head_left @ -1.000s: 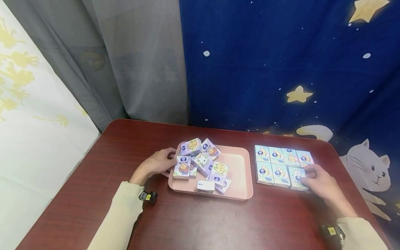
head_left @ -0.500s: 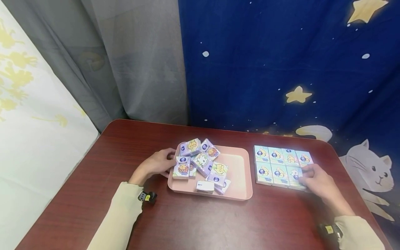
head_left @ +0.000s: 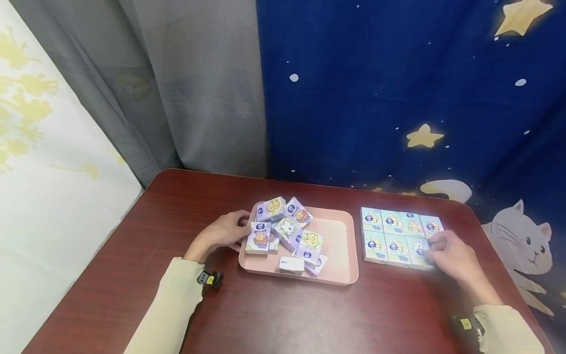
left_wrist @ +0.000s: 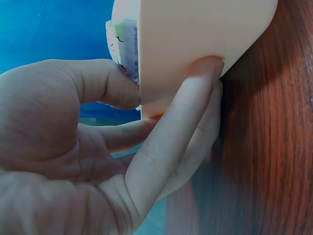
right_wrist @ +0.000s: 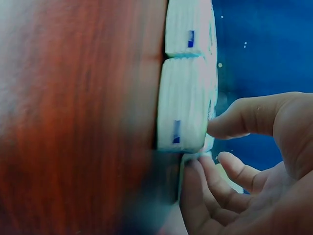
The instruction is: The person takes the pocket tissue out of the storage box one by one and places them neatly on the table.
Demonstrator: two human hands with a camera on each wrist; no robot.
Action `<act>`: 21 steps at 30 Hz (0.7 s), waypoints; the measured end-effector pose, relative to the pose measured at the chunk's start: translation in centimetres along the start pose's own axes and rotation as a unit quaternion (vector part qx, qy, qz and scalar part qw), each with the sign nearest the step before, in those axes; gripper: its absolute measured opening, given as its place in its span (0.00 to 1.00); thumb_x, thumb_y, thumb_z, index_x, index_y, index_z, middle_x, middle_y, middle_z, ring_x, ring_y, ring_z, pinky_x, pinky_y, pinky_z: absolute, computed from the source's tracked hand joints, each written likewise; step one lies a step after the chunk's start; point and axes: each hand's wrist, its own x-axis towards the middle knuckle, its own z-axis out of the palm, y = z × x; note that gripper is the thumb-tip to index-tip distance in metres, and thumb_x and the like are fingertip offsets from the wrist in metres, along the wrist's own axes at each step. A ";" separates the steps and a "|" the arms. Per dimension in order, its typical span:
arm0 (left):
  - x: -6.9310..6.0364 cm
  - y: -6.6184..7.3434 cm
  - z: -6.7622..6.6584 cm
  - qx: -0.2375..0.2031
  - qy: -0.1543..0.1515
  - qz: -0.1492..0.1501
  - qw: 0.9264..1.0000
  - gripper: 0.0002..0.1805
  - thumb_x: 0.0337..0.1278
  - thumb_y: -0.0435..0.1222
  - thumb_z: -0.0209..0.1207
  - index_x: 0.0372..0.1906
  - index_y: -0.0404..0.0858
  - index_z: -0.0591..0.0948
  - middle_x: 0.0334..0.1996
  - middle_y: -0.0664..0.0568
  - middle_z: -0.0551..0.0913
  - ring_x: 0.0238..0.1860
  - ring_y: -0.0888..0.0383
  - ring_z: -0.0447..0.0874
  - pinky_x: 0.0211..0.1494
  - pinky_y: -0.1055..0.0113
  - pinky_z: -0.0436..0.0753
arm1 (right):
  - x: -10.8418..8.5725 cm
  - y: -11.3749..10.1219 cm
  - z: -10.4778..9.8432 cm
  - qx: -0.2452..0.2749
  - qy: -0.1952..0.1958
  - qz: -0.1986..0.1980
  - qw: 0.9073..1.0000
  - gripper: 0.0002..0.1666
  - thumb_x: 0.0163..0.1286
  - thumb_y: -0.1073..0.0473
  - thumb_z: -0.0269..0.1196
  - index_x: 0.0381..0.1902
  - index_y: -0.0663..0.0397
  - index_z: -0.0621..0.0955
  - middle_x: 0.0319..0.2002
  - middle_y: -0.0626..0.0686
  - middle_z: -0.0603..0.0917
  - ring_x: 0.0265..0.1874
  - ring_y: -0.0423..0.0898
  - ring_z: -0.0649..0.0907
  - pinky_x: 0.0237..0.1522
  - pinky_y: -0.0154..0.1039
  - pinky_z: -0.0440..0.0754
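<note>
— How are the hands placed?
— They're working well apart. The left hand is gripping the pink tray at its left side, thumb at the rim, fingers pressing the outer wall.
— And the right hand?
— It's pinching an end packet, right of centre in the head view; the thumb is touching its face, the fingers its right side.
— Where is the tray sitting?
— Mid-frame, on the desk. Purple packets are lying jumbled over its left and middle.
— The light-blue packets?
— Right of the tray, they're lying in two rows, the end packet finishing the lower one.
</note>
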 end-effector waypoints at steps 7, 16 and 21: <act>0.1 -0.1 0.1 0.008 0.003 0.000 1.000 0.31 0.75 0.34 0.61 0.77 0.29 0.72 0.56 0.35 0.84 0.39 0.50 0.91 0.38 0.57 0.94 | -0.1 -2.5 -0.2 -0.010 0.037 -0.038 0.999 0.30 0.71 0.60 0.70 0.61 0.72 0.70 0.51 0.76 0.81 0.46 0.69 0.81 0.40 0.49 0.82; 0.1 -0.1 0.1 0.011 0.006 0.003 1.000 0.31 0.75 0.34 0.61 0.77 0.29 0.72 0.56 0.36 0.84 0.39 0.50 0.90 0.37 0.57 0.94 | -0.1 -8.7 1.1 -0.010 0.030 -0.109 0.994 0.23 0.67 0.62 0.73 0.54 0.65 0.76 0.47 0.69 0.86 0.42 0.63 0.86 0.44 0.58 0.85; 0.1 -0.1 0.1 0.014 0.009 0.002 1.000 0.31 0.75 0.34 0.61 0.78 0.29 0.72 0.57 0.35 0.84 0.40 0.49 0.90 0.37 0.57 0.94 | -0.1 -12.1 2.1 -0.007 0.034 -0.162 0.986 0.21 0.63 0.63 0.74 0.50 0.60 0.78 0.43 0.62 0.88 0.38 0.57 0.87 0.39 0.52 0.83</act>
